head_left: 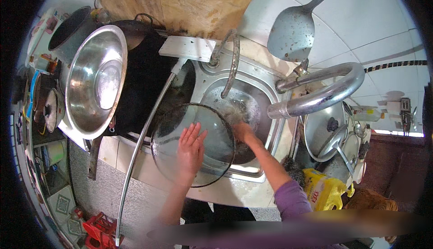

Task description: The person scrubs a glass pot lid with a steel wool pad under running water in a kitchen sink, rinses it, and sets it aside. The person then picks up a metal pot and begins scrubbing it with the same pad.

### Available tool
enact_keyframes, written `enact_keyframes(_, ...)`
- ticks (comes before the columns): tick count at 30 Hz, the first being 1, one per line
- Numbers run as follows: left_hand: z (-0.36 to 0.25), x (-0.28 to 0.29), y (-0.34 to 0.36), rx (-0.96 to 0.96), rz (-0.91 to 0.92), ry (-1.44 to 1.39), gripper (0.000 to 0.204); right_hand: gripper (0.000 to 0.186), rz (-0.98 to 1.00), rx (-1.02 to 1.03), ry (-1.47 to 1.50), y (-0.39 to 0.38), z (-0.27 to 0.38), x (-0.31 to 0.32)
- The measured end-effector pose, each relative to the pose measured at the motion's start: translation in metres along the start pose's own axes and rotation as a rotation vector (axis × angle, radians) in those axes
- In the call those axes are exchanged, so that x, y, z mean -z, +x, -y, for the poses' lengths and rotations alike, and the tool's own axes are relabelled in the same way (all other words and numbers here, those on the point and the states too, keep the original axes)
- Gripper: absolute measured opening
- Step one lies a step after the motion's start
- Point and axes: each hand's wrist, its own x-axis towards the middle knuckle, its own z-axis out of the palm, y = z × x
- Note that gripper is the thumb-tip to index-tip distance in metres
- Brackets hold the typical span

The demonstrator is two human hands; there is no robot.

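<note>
A round clear glass lid [212, 158] with a dark rim is tilted over the near left edge of the steel sink [266, 156]. My left hand [192, 147] lies over the lid with its fingers stretched out; whether it presses on the glass I cannot tell. Beside the lid's right rim, my right hand [243, 134] reaches down into the sink. Its fingers look curled, and what they hold, if anything, is blurred. A bent metal tap pipe [237, 61] points down into the basin, where the water looks foamy.
A large steel basin [97, 82] stands left of the sink. In front of it slants a long thin metal pole [144, 136] with a white flat head. A thick curved metal tube [333, 95] and a hanging spatula [291, 32] rise at right. A yellow bag [322, 188] sits near my right sleeve.
</note>
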Motion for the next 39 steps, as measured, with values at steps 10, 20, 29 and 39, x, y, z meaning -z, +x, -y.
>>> enact_keyframes(10, 0.008, 0.009, -0.013, 0.069, -0.05, 0.043, 0.027, 0.035, -0.58, 0.001, 0.92, -0.149, 0.139, 0.105)
enact_keyframes(20, 0.009, 0.009, -0.014, 0.058, -0.058, 0.024, 0.028, 0.029, -0.659, -0.071, 0.909, -0.147, 0.157, 0.075)
enact_keyframes(29, 0.007, 0.016, -0.009, 0.06, 0.003, 0.002, 0.031, 0.02, -0.605, 0.02, 0.605, -0.065, 0.141, 0.13)
enact_keyframes(39, 0.013, 0.01, -0.014, 0.033, -0.007, 0.011, 0.037, 0.023, -0.536, -0.045, 0.687, -0.09, 0.141, 0.124)
